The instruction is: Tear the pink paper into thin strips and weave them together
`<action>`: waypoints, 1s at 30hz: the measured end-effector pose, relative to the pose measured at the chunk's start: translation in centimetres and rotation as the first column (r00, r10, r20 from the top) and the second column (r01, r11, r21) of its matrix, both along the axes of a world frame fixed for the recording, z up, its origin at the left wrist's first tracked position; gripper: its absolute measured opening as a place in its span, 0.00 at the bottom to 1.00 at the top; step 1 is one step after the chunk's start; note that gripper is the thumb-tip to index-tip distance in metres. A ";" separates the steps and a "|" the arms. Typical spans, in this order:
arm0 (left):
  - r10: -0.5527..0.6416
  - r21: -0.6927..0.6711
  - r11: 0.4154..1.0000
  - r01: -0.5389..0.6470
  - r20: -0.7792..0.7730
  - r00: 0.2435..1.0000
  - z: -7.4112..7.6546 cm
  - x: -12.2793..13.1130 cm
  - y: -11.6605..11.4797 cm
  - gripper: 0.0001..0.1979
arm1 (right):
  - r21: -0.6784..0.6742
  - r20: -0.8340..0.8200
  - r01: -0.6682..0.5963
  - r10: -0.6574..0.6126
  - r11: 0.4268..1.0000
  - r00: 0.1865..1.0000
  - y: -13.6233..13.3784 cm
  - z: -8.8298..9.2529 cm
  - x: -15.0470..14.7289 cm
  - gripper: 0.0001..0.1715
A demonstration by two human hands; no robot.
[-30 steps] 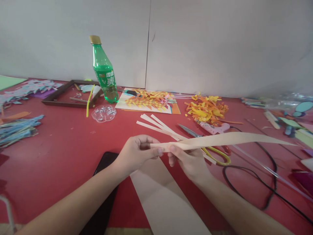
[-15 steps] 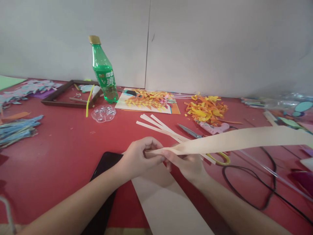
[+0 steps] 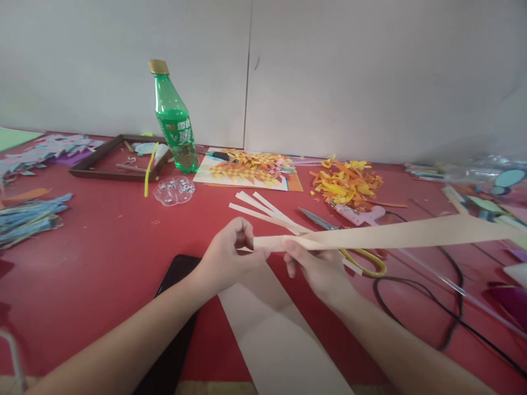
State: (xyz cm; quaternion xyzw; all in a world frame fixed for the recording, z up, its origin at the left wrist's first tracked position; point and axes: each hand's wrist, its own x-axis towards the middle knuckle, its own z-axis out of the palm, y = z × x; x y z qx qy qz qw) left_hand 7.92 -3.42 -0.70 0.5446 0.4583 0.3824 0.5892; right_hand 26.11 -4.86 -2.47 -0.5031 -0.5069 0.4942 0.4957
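Note:
A long cream paper strip (image 3: 387,233) stretches from between my hands out to the right. My left hand (image 3: 226,255) has its fingers curled around the strip's near left end, with the thumb along its lower edge. Farther along, my right hand (image 3: 321,269) pinches the same strip, where a fold or overlap shows under the thumb. Below both hands lies a wide cream paper sheet (image 3: 284,334) on the red table. Several narrow cream strips (image 3: 263,211) fan out just beyond my fingers. Scissors with yellow handles (image 3: 370,266) lie partly behind my right hand.
A green bottle (image 3: 175,126) stands beside a dark frame (image 3: 102,175) and a clear tray (image 3: 173,192). Orange and yellow paper scraps (image 3: 348,184) are heaped behind a pink glue gun (image 3: 358,214). A black cable (image 3: 411,282) loops at right; a black phone-like slab (image 3: 177,274) lies left.
The strip's left part has turned flatter toward me and the twist near my right hand has opened out. My left hand's upper fingers have risen slightly, and the strip's right part looks narrower.

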 end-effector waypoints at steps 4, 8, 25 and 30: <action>0.075 -0.042 0.997 -0.071 0.106 0.991 -0.1 -0.1 0.2 0.17 | -0.017 -0.136 0.085 -0.086 0.996 0.987 0.5 -0.7 0.3 0.15; 0.088 -0.047 0.996 -0.082 0.134 0.987 -0.1 0.0 0.2 0.17 | -0.029 -0.171 0.096 -0.100 0.995 0.980 0.5 -0.7 0.1 0.14; -0.051 0.071 0.997 0.044 0.094 0.994 -0.1 -0.6 0.4 0.18 | 0.020 0.036 -0.012 0.012 1.000 0.999 0.3 0.4 0.6 0.17; -0.212 0.040 0.975 0.217 -0.096 0.973 0.1 -0.3 0.0 0.11 | -0.011 0.136 -0.170 0.170 0.985 0.976 -0.5 1.2 -0.3 0.15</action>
